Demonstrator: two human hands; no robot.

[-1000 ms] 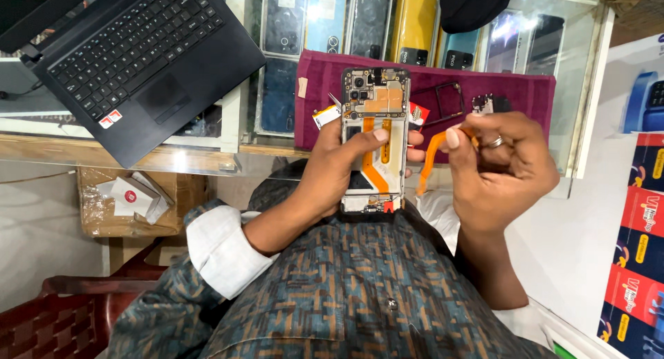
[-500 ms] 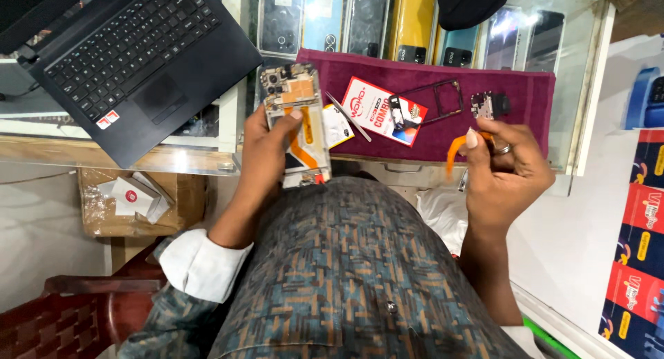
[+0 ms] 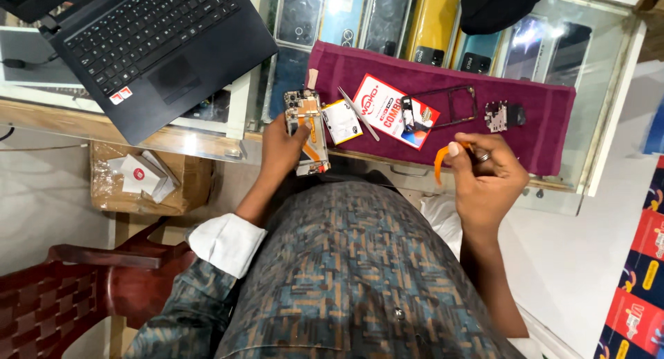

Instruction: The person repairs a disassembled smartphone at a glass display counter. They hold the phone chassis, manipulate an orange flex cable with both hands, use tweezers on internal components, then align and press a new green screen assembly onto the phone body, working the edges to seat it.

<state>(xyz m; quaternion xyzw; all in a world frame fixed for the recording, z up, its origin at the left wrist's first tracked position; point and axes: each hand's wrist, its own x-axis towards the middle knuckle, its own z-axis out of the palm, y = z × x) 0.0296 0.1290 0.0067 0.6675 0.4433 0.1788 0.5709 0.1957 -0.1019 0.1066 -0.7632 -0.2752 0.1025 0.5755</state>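
While a second ago both hands met over the opened phone (image 3: 307,132), they're now apart: the left hand (image 3: 282,150) is closed around the phone, bare circuit board up, out by the maroon cloth (image 3: 546,124). The right hand (image 3: 486,176) pinches a thin orange ribbon strip (image 3: 440,162). Just beyond the phone, flat on the cloth, lie tweezers (image 3: 357,112) and a red card (image 3: 394,110).

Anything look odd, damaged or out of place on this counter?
The phone in the left hand has its back off, insides bare. The right hand pinches a loose orange strip. Nothing spilled.
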